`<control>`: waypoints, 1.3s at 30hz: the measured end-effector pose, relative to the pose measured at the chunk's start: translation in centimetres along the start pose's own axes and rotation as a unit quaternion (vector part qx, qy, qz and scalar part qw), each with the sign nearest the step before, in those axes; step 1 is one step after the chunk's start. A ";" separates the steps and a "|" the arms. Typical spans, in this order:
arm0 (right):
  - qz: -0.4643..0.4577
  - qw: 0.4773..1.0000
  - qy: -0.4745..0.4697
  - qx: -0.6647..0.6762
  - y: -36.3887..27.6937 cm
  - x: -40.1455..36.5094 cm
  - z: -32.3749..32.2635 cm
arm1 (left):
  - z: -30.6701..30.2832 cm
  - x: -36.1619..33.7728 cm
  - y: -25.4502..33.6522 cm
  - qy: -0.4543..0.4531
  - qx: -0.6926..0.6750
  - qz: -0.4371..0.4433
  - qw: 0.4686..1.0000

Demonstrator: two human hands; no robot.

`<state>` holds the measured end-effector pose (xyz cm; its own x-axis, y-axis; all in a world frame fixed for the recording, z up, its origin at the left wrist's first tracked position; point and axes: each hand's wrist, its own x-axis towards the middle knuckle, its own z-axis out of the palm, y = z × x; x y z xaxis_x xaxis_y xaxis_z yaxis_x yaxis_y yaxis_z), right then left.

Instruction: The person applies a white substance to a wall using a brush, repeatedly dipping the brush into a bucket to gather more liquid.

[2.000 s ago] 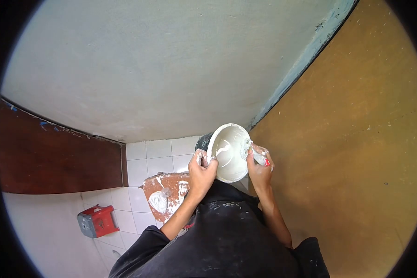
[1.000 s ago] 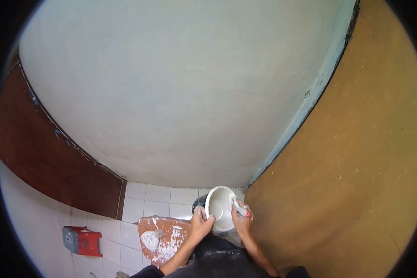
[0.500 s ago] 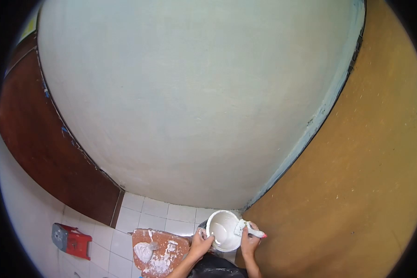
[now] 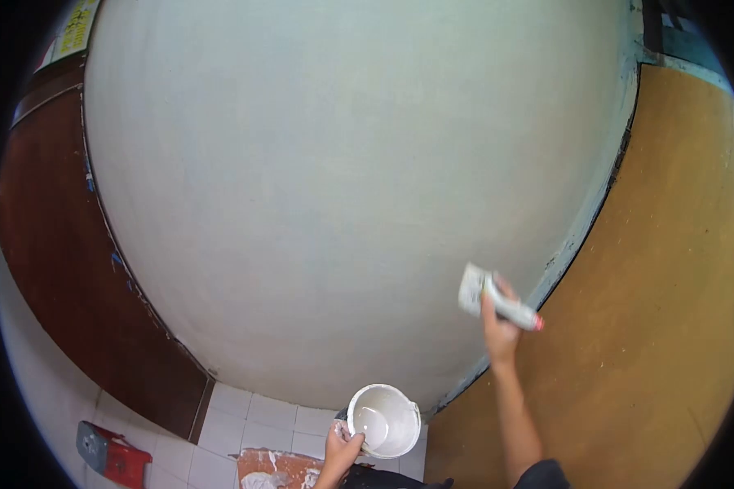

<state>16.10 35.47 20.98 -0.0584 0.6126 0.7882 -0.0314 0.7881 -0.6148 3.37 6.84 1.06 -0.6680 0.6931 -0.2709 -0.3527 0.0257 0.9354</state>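
A white bucket (image 4: 408, 424) with pale liquid inside is tilted toward me low in the head view. My left hand (image 4: 344, 448) is closed on its left rim, thumb over the edge. Up and to the right, my right hand (image 4: 501, 326) grips a wide paintbrush (image 4: 471, 289) by its white, red-ended handle. The whitish bristles point left and overlap the pale wall (image 4: 326, 204) in this view. Both the brush and that hand are slightly blurred.
A dark brown wooden panel (image 4: 65, 261) borders the wall on the left, a tan panel (image 4: 636, 269) on the right. A white-splattered reddish board (image 4: 257, 458) lies below the bucket's left. On the left stands a red and grey object (image 4: 122, 456), beside white floor tiles (image 4: 228, 403).
My right hand has lifted the paintbrush out of the bucket's mouth, up and right to in front of the wall. The bucket and left hand sit slightly lower; the camera view has tilted up.
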 end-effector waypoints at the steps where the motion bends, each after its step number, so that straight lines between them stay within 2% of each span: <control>1: -0.071 0.997 -0.007 -0.035 -2.7 3.9 1.4 | -0.9 0.5 -0.1 -0.001 0.002 0.005 1.000; 2: -0.139 0.986 -0.007 -0.089 -4.8 7.6 2.6 | -1.7 1.0 -0.4 -0.001 0.004 0.010 1.000; 4: -0.328 0.931 -0.014 -0.160 -8.3 15.0 4.3 | -4.0 2.6 -2.6 0.002 0.064 0.033 0.997; 6: -0.438 0.864 -0.018 -0.248 -12.4 20.8 5.8 | -6.1 5.3 -6.7 0.000 0.124 0.068 0.990; 7: -0.442 0.859 -0.018 -0.259 -13.6 23.4 6.7 | -5.6 4.4 -5.3 0.021 0.074 0.104 0.992; 10: -0.492 0.820 -0.003 -0.293 -14.7 28.1 8.7 | -7.3 6.1 -8.1 0.041 0.107 0.121 0.986; 11: -0.515 0.801 0.005 -0.305 -14.6 28.7 9.2 | -8.1 6.5 -8.9 0.037 0.130 0.074 0.988; 14: -0.494 0.764 -0.052 -0.411 -12.4 24.5 9.5 | -8.7 7.0 -10.5 0.058 0.109 0.084 0.989; 16: -0.494 0.756 -0.120 -0.413 -9.3 20.6 9.3 | -9.6 8.2 -13.0 0.067 0.156 0.113 0.979; 18: -0.466 0.773 -0.199 -0.381 -7.0 17.2 9.3 | -9.8 8.3 -13.7 0.067 0.172 0.110 0.977; 20: -0.446 0.791 -0.231 -0.351 -7.7 17.5 9.0 | -9.4 6.8 -10.5 0.060 0.161 0.080 0.982; 21: -0.435 0.800 -0.245 -0.334 -8.3 17.9 8.9 | -9.7 7.3 -11.7 0.063 0.162 0.082 0.981; 23: -0.416 0.803 -0.220 -0.366 -10.4 22.3 8.5 | -10.2 8.7 -13.8 0.072 0.164 0.089 0.980; 24: -0.421 0.808 -0.173 -0.373 -12.2 24.8 8.4 | -10.3 8.9 -13.7 0.080 0.179 0.077 0.978; 25: -0.476 0.802 -0.134 -0.337 -13.7 27.8 8.4 | -10.4 8.9 -13.4 0.087 0.192 0.065 0.975; 26: -0.447 0.836 -0.104 -0.300 -15.1 30.1 8.5 | -10.2 8.6 -12.8 0.093 0.205 0.051 0.973; 27: -0.483 0.810 -0.064 -0.327 -16.5 32.2 8.3 | -10.0 8.2 -12.1 0.085 0.188 0.059 0.977; 29: -0.494 0.789 -0.039 -0.364 -17.7 33.6 8.9 | -9.6 7.6 -10.7 0.070 0.155 0.076 0.982; 30: -0.498 0.778 -0.027 -0.382 -17.7 33.5 9.2 | -9.5 7.5 -10.4 0.072 0.151 0.068 0.984; 31: -0.531 0.744 -0.011 -0.406 -17.2 31.7 9.2 | -9.5 7.4 -10.3 0.074 0.147 0.061 0.984; 33: -0.520 0.736 -0.064 -0.429 -14.6 27.3 9.6 | -9.6 7.5 -10.7 0.088 0.136 0.072 0.984; 35: -0.496 0.740 -0.165 -0.424 -10.3 22.0 9.6 | -9.8 7.7 -11.6 0.111 0.126 0.110 0.980; 37: -0.493 0.748 -0.237 -0.375 -7.2 17.3 9.9 | -10.3 7.0 -10.4 0.093 0.126 0.069 0.985; 39: -0.442 0.776 -0.274 -0.358 -8.3 17.7 9.4 | -10.2 6.9 -9.5 0.081 0.120 0.056 0.988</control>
<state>5.98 39.16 39.80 -0.7506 -0.1494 0.6436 0.2501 0.8373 0.4861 -4.57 4.07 -12.03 -0.7963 0.5782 -0.1776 -0.1189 0.1383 0.9832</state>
